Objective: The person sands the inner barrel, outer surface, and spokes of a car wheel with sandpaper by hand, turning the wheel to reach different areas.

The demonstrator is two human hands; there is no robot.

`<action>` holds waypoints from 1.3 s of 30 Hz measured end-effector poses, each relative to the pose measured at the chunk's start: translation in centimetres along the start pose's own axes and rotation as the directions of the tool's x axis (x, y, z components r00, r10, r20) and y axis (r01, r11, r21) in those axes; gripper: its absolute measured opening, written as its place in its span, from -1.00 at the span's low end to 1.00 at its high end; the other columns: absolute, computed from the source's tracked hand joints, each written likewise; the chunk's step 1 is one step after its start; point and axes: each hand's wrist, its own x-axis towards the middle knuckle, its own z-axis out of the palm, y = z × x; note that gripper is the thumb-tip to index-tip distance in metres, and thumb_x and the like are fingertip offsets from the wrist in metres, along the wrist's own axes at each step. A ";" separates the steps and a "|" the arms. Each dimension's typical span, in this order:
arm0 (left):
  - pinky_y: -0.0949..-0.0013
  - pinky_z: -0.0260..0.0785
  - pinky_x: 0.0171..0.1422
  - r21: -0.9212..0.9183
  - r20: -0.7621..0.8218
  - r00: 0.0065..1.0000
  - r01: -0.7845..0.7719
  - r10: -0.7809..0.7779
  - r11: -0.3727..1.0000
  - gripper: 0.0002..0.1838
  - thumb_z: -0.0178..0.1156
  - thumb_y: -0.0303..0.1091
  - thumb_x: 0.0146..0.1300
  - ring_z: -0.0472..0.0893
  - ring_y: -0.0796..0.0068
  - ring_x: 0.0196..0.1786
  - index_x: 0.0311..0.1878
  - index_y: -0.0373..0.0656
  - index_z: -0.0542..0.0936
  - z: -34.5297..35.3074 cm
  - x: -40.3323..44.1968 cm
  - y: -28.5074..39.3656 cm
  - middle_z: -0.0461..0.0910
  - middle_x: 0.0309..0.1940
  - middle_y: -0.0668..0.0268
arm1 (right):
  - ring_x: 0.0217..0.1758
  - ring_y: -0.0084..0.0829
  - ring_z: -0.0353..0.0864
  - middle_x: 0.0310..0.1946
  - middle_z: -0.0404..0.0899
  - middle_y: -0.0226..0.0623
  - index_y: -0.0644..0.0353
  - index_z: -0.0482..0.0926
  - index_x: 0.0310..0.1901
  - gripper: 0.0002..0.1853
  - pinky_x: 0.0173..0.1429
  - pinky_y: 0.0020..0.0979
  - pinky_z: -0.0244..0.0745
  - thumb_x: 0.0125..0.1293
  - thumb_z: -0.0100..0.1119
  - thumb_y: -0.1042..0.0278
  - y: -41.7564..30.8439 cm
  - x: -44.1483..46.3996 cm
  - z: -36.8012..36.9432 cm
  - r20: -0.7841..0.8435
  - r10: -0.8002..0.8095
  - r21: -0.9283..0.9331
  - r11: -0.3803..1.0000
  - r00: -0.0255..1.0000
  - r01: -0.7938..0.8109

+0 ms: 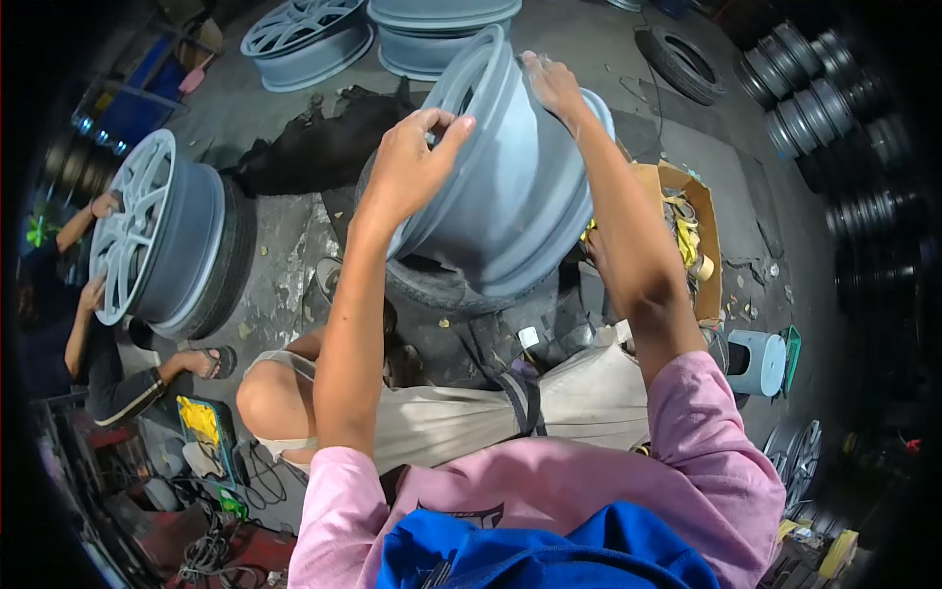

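A large light grey wheel rim [510,187] stands tilted on a black tyre [442,288] in front of me. My left hand [417,157] is at the rim's left edge, its thumb and fingers apart in a curved shape, with nothing visible between them. On the rim's upper right side rests my right hand [551,83], fingers reaching over the barrel near the far edge. What its fingertips hold, if anything, is too small to make out.
At the left, a co-worker's hands touch another grey rim [182,236] on a tyre. More rims [314,69] lie at the back. A cardboard box [708,275] and a light blue stool [756,363] stand right. Rims are stacked far right; a tyre [682,64] lies behind.
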 end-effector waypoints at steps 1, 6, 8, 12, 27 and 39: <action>0.38 0.40 -0.11 0.000 0.000 1.000 -0.009 0.009 1.000 -0.55 0.27 -0.02 0.48 0.52 0.55 -0.29 -0.13 -0.34 0.68 0.2 -0.2 0.4 0.57 -0.40 0.33 | 0.12 0.27 0.64 -0.02 0.73 0.11 0.34 0.67 0.06 -0.39 0.25 0.00 0.52 0.66 -0.20 -0.10 -1.2 -1.2 -0.7 -0.009 -0.001 0.000 1.000 1.000 0.001; 0.19 0.43 -0.06 0.241 -0.157 0.978 -0.094 0.134 0.966 -0.56 0.33 -0.01 0.40 0.58 0.13 -0.22 -0.08 -0.30 0.67 1.0 -0.8 0.6 0.60 -0.24 0.08 | 0.64 -0.14 0.24 0.53 0.38 -0.22 0.07 0.55 0.40 -0.52 0.66 0.16 0.00 0.47 0.19 0.24 -2.6 -19.6 1.6 -0.326 -0.485 -0.254 0.872 0.812 0.418; 0.17 0.43 -0.07 0.263 -0.164 0.971 -0.126 0.173 0.957 -0.56 0.34 0.00 0.39 0.59 0.11 -0.22 -0.08 -0.29 0.66 1.1 -0.5 0.1 0.60 -0.25 0.09 | 0.65 -0.15 0.23 0.54 0.37 -0.29 0.04 0.55 0.41 -0.49 0.66 0.16 0.00 0.44 0.23 0.25 -1.2 -28.1 1.5 -0.129 -0.470 -0.359 0.843 0.873 0.400; 0.12 0.43 -0.12 0.281 -0.250 0.936 -0.175 0.248 0.944 -0.58 0.36 -0.03 0.38 0.59 0.08 -0.27 -0.14 -0.29 0.65 2.3 -0.4 0.0 0.58 -0.28 0.11 | 0.65 -0.16 0.23 0.49 0.45 -0.35 -0.01 0.57 0.40 -0.50 0.67 0.15 0.02 0.45 0.23 0.23 3.8 -29.1 -2.4 -0.035 -0.539 -0.476 0.749 0.842 0.460; 0.09 0.47 -0.22 0.187 -0.366 0.884 -0.237 0.291 0.953 -0.63 0.45 -0.07 0.30 0.64 0.04 -0.31 -0.28 -0.23 0.64 3.7 0.0 -1.3 0.58 -0.26 0.19 | 0.59 -0.22 0.35 0.48 0.47 -0.14 0.28 0.50 0.44 -0.41 0.65 -0.25 0.12 0.71 -0.25 0.00 5.7 -19.3 -5.1 -0.256 -0.181 0.489 0.823 0.950 0.288; 0.39 0.42 -0.21 0.166 -0.461 0.724 -0.498 0.513 0.851 -0.81 0.51 -0.42 0.20 0.54 0.45 -0.29 -0.23 -0.20 0.66 4.3 -2.3 4.7 0.59 -0.26 0.28 | 0.17 -0.25 0.70 0.23 0.63 -0.01 0.45 0.50 0.30 -0.39 0.35 -0.27 0.53 0.65 -0.10 -0.03 2.5 -28.1 -10.6 -0.323 0.143 0.450 0.893 0.935 0.019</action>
